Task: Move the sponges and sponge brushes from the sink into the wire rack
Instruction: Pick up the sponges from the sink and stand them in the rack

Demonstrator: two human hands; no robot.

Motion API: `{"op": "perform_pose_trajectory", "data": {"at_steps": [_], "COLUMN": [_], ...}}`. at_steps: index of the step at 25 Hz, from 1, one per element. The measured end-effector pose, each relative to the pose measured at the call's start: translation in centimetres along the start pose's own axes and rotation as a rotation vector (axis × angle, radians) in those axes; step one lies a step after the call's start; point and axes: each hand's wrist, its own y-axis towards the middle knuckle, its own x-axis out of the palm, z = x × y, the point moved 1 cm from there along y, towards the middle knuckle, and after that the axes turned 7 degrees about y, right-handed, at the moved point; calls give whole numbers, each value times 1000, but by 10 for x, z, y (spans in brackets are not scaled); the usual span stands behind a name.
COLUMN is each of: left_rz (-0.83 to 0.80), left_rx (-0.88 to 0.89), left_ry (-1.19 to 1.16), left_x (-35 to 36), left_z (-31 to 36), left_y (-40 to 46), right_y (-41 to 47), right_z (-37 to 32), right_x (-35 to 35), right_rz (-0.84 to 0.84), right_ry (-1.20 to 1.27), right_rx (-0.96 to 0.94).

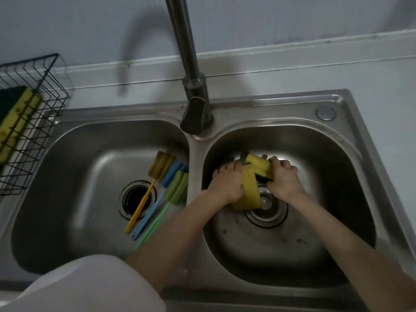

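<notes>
Both my hands are down in the right basin [337,176] of the steel sink. My left hand [227,182] grips a yellow sponge [247,194] standing on edge over the drain. My right hand [284,177] grips a second yellow sponge [258,165] with a dark scouring side, just behind the first. In the left basin [74,176] lie three sponge brushes side by side: yellow [157,170], blue [171,174] and green [180,188]. The black wire rack [33,122] stands on the counter at the far left with a yellow-and-green sponge [15,122] in it.
The tall steel tap [191,86] rises from the divider between the basins. Each basin has an open drain [137,199]. A white wall and a grey counter ledge run behind the sink. A pale sleeve [90,284] fills the lower left.
</notes>
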Motion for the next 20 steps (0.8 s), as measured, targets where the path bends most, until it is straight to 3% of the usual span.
{"op": "perform_pose_trajectory", "data": {"at_steps": [10, 20], "left_rz": [127, 460], "left_rx": [62, 35], "left_ry": [-201, -462], "left_x": [-27, -61], "left_z": [-2, -43], "left_y": [-23, -119], "right_y": [-28, -91], "right_z": [-17, -81], "right_x": [-13, -21], "right_rz": [103, 222], "right_ry": [127, 166], "right_rx": [-30, -219]}}
